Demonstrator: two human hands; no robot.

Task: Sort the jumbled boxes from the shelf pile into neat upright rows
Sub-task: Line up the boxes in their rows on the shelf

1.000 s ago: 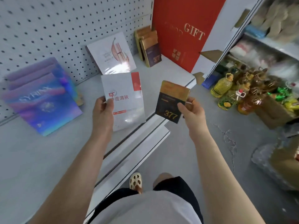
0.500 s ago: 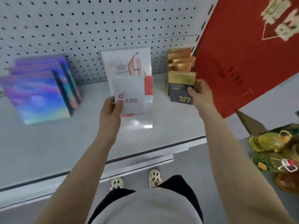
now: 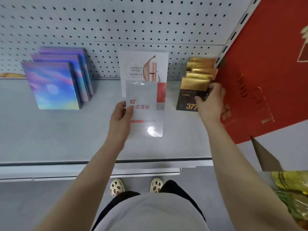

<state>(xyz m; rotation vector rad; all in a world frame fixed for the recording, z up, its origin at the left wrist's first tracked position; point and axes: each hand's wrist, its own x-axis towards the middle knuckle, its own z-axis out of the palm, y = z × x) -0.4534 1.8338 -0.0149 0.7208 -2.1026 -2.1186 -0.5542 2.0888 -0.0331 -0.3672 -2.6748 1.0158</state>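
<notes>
Moved since earlier: the right hand (image 3: 210, 100) has carried the black-and-gold box (image 3: 190, 95) in from the open air to the shelf (image 3: 66, 134); the box now stands at the front of the gold row (image 3: 200, 69). The left hand's packet has stayed about where it was.
Landmark: the white upright box (image 3: 143, 67), leaning on the pegboard (image 3: 116, 22) at mid-shelf.
Right hand: fingers curled round the right edge of the black-and-gold box, thumb on its face; box upright, right of the white upright box and apart from it, and just beside the red gift box (image 3: 266, 72).
Left hand (image 3: 120, 120): thumb and fingers pinch the left edge of the grey-and-red packet (image 3: 146, 110), held up in front of the white upright box (whether its lower edge touches the shelf I cannot tell).
Iridescent boxes (image 3: 55, 80): a row of three standing left of the white upright box, well apart from it.
Done, as I judge: the iridescent row and the gold row look sorted; no jumbled pile shows on this shelf.
Left to do: release the black-and-gold box, then stand the packet by the white upright box, likely directly in front.
</notes>
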